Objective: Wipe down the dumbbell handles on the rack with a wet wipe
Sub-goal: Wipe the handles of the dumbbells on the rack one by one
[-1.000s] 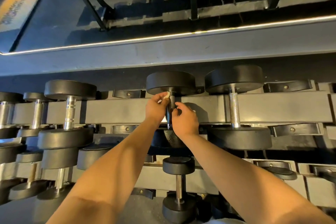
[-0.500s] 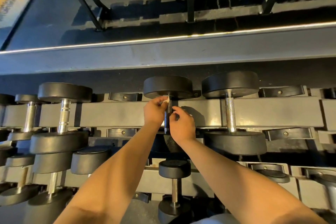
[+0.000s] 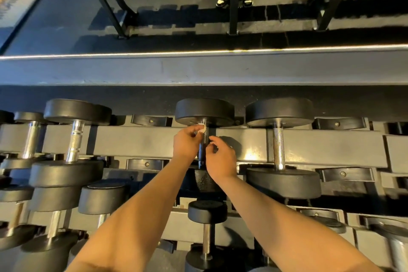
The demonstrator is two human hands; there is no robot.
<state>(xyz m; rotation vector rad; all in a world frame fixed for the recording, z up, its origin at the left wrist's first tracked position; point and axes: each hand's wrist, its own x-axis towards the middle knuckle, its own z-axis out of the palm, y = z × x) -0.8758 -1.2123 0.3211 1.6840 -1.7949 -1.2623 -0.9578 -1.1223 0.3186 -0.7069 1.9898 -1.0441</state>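
The long grey rack (image 3: pixel 136 141) carries dumbbells on two tiers. On the upper tier the middle dumbbell (image 3: pixel 204 111) lies with its dark handle (image 3: pixel 202 150) across the beam, and a chrome-handled dumbbell (image 3: pixel 277 146) sits just beside it on the right. The right hand (image 3: pixel 220 159) is at the handle's near half, its grip curled lightly on the bar. The left hand (image 3: pixel 186 143) has its grip pinching a small white wet wipe (image 3: pixel 202 128) against the handle's far end, just under the far head

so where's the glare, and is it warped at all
Head view: glare patch on the rack beam beside the right hand, bright strip along the ledge; wide-angle lens bows straight edges; the wet wipe in the left hand is washed out.
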